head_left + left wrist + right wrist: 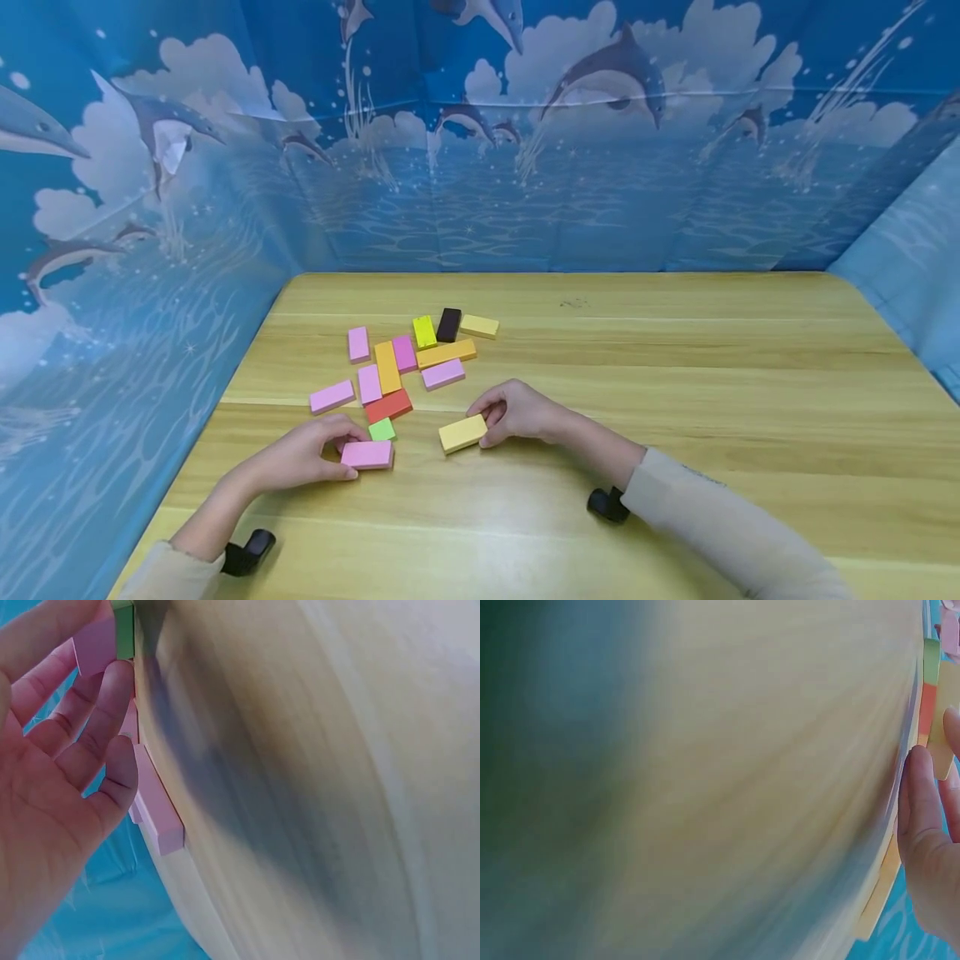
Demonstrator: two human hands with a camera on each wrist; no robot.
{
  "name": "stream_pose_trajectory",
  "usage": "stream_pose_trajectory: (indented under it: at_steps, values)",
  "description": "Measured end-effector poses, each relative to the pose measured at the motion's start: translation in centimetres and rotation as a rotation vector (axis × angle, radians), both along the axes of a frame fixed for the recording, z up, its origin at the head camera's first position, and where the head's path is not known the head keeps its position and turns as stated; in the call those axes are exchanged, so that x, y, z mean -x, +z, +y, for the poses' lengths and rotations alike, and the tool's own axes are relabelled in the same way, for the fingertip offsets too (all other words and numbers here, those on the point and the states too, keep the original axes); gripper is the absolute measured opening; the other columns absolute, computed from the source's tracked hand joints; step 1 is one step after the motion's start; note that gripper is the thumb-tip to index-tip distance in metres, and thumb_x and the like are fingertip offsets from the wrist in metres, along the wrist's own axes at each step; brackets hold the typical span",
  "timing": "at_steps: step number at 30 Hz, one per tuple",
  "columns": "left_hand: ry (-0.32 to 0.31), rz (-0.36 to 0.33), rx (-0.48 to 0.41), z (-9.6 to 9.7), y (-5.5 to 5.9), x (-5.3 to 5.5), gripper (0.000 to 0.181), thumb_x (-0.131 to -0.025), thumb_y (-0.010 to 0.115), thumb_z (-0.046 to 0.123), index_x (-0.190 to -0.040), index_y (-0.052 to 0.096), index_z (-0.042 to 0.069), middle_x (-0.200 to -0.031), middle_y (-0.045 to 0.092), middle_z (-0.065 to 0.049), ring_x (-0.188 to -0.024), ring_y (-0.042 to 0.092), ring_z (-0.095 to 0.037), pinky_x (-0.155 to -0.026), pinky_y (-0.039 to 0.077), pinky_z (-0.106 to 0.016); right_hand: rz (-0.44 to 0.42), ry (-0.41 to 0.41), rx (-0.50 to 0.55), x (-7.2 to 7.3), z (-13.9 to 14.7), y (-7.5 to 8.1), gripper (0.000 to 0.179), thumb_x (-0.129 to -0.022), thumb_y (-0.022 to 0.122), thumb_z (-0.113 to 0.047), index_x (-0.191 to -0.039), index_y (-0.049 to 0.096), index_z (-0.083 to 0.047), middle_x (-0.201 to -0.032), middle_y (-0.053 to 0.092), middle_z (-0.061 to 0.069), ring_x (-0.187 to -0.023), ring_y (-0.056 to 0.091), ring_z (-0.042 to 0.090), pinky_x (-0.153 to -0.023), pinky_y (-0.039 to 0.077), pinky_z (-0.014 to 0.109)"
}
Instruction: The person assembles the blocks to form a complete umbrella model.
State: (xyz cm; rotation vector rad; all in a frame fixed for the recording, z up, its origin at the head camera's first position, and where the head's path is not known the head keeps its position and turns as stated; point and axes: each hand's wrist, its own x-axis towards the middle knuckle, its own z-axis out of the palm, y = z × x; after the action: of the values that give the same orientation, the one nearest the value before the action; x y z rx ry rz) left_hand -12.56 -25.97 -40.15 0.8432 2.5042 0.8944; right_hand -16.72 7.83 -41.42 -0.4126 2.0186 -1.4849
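In the head view my left hand [311, 450] pinches a pink block [367, 454] by its left end, beside a small green block [382, 430]. The left wrist view shows part of that pink block [96, 646] between thumb and fingers, the green block [124, 630] right by it. To the right, my right hand [521, 415] grips a pale yellow block [462, 432] by its right end, thumb in front and fingers behind. The same yellow block [943, 742] appears at the right edge of the right wrist view, partly hidden by the fingers.
Beyond the hands lie a red block [388, 406], two orange blocks [387, 367], several pink blocks [332, 397], a bright yellow block [424, 332], a black block [448, 325] and another pale yellow block [479, 326]. A dolphin-print curtain [495, 208] stands behind the wooden table [712, 375].
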Motion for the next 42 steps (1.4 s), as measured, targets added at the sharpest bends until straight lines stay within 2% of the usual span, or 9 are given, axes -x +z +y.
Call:
stream_pose_trajectory:
  at_steps: [11,19,25,31,42]
  values:
    - [-0.023,0.042,0.02,0.9,0.7,0.6,0.029,-0.078,0.076,0.021,-0.104,0.062,0.021,-0.095,0.056,0.012,-0.086,0.051,-0.008,-0.078,0.045,-0.028,0.005,-0.075,-0.02,-0.7,4.8,0.0,0.043,-0.066,0.078,0.008,-0.106,0.065,0.006,-0.076,0.059,0.006,-0.068,0.053,0.012,-0.059,0.047,0.022]
    - [0.0,0.097,0.062,2.2,2.0,1.4,0.032,-0.077,0.077,0.018,-0.106,0.063,0.017,-0.096,0.057,0.011,-0.086,0.049,-0.011,-0.078,0.045,-0.03,0.02,-0.138,-0.061,-1.3,8.3,0.4,0.046,-0.067,0.078,0.005,-0.11,0.063,0.008,-0.079,0.059,0.007,-0.069,0.052,0.013,-0.059,0.047,0.022]
    - [-0.007,0.13,0.047,3.1,2.0,2.0,0.032,-0.077,0.077,0.02,-0.106,0.064,0.017,-0.097,0.057,0.01,-0.087,0.05,-0.012,-0.078,0.045,-0.031,0.048,-0.191,-0.117,-1.9,10.4,0.4,0.048,-0.068,0.079,0.003,-0.112,0.062,0.009,-0.084,0.059,0.008,-0.073,0.053,0.014,-0.06,0.047,0.022]
    - [-0.045,0.106,0.017,4.8,2.0,2.7,0.031,-0.078,0.076,0.02,-0.106,0.063,0.019,-0.093,0.055,0.009,-0.085,0.05,-0.018,-0.074,0.045,-0.032,0.061,-0.221,-0.134,-2.8,11.5,0.6,0.048,-0.068,0.079,0.0,-0.112,0.062,0.009,-0.087,0.058,0.009,-0.075,0.053,0.016,-0.062,0.047,0.023]
    - [-0.077,0.092,0.009,7.5,1.8,4.2,0.036,-0.08,0.074,0.021,-0.113,0.062,0.017,-0.106,0.057,0.006,-0.092,0.05,-0.014,-0.083,0.044,-0.034,0.068,-0.268,-0.145,-4.1,12.0,0.9,0.046,-0.067,0.08,0.003,-0.108,0.061,0.009,-0.088,0.054,0.01,-0.074,0.05,0.018,-0.06,0.046,0.022]
